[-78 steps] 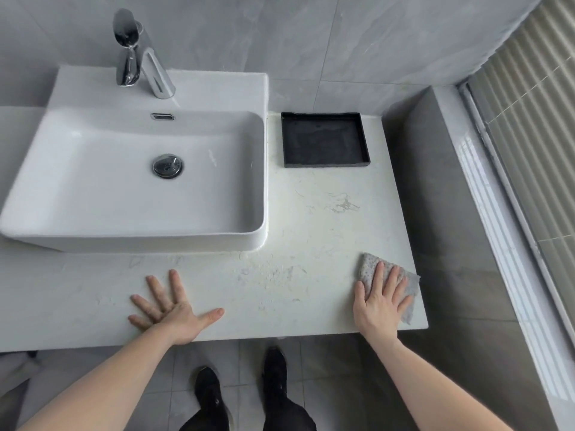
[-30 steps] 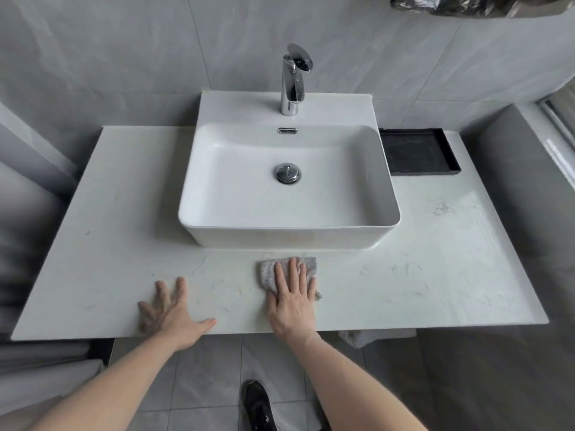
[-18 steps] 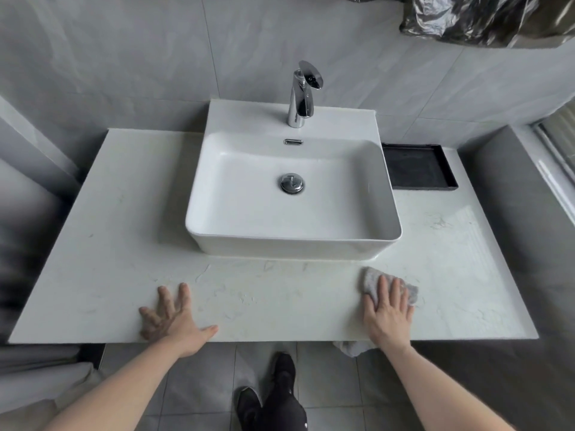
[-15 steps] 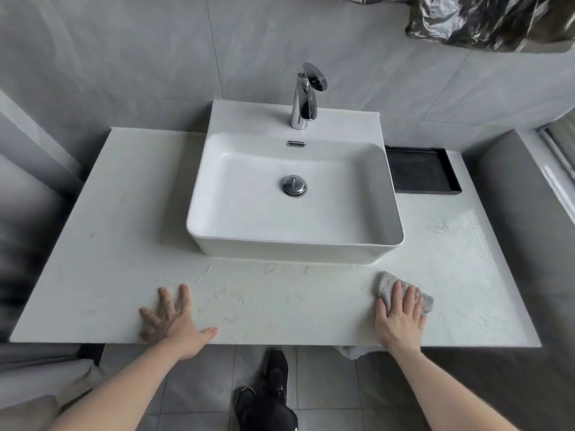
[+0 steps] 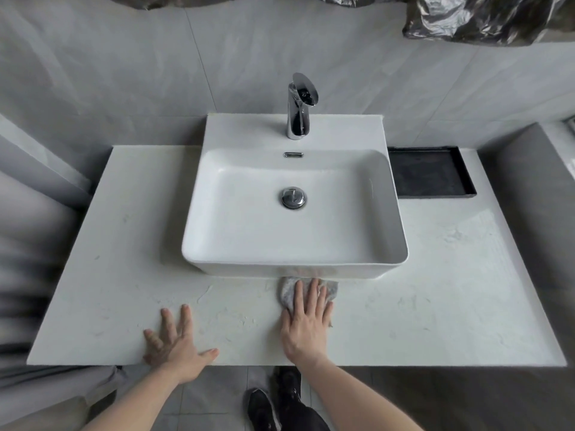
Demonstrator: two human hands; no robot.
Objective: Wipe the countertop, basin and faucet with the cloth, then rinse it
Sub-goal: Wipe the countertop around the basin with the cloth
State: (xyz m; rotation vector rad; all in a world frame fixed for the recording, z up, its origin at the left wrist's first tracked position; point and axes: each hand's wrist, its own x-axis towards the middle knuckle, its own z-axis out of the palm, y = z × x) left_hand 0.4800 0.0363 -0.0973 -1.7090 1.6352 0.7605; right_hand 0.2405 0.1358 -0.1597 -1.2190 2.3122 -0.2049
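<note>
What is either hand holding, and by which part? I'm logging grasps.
Nothing is gripped. The right hand presses flat on the cloth's near part; the left hand rests on the countertop.

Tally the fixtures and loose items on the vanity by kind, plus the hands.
Basin: 1
Faucet: 1
Drain stopper: 1
Black tray: 1
Grey cloth: 1
Hands: 2, left hand flat on the countertop, right hand pressing the cloth
Total: 7

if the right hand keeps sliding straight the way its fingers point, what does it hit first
Probably the front wall of the basin. The right hand lies flat on the cloth, fingers pointing at that wall, with the cloth's far edge about touching it already.
</note>
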